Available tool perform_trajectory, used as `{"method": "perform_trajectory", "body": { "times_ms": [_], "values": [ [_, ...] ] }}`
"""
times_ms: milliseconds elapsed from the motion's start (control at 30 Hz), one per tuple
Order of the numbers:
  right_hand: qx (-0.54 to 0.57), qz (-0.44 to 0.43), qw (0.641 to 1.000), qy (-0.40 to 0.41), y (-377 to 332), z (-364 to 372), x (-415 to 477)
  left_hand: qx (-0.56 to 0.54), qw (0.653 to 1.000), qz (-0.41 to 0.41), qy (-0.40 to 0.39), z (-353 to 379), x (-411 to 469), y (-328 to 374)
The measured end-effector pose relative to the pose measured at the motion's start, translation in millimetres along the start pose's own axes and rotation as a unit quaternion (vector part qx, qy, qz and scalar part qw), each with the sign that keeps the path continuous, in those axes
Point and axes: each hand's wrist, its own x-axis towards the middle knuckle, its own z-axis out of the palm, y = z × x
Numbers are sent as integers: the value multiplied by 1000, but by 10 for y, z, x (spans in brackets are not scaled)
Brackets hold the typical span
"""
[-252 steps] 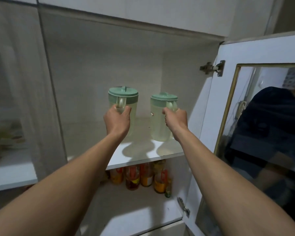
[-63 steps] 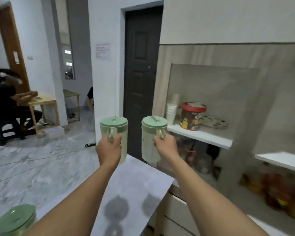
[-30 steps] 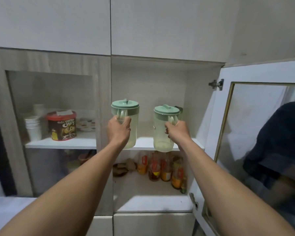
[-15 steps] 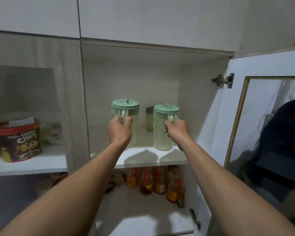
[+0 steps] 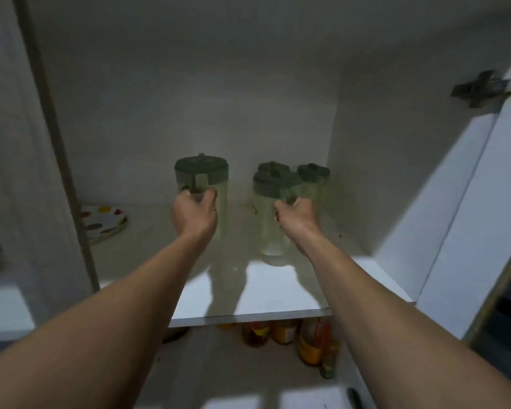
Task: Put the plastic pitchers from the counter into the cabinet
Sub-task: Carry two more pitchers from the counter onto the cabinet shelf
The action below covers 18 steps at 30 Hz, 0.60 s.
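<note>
Both hands reach deep into the open cabinet (image 5: 189, 98), each closed on the handle of a pitcher. The left hand (image 5: 194, 214) holds the left pitcher (image 5: 202, 187); its handle faces out toward the person, and the fingers wrap it just under the green lid. The right hand (image 5: 298, 216) holds the right pitcher (image 5: 273, 214) the same way. Both pitchers stand upright, long axis vertical, lids up, handles toward the cabinet front. The right one appears to rest on the shelf (image 5: 263, 293); the arm hides the left one's base, so I cannot tell whether it is down or a little above the shelf.

Two more pitchers (image 5: 313, 175) already stand at the back right, just behind the right one and close enough that I cannot tell whether they touch.

The main risk, as I judge it, lies on the right: pushing that pitcher further in could knock the back pair, which are tall, light and likely to tip or slide against the cabinet wall. On the left, letting go before the base is flat on the shelf could let the pitcher rock or fall forward. Pulling a hand out with a finger hooked in a handle could drag a pitcher toward the shelf edge, above the bottles (image 5: 289, 335) below. A spotted plate (image 5: 104, 222) lies well to the left, beyond a partition, out of the way.
</note>
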Motion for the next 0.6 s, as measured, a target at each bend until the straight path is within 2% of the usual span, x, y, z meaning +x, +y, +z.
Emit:
{"method": "perform_trajectory", "body": {
  "times_ms": [200, 333, 600],
  "values": [
    [-26, 1, 998, -58, 211, 549, 694, 85, 996, -4, 30, 467, 574, -347],
    [14, -1, 997, -77, 317, 885, 1036, 66, 996, -1, 54, 680, 812, -580],
    [13, -11, 995, -99, 425, 1378, 1594, 66, 996, -30, 53, 925, 1288, -902]
  ]
}}
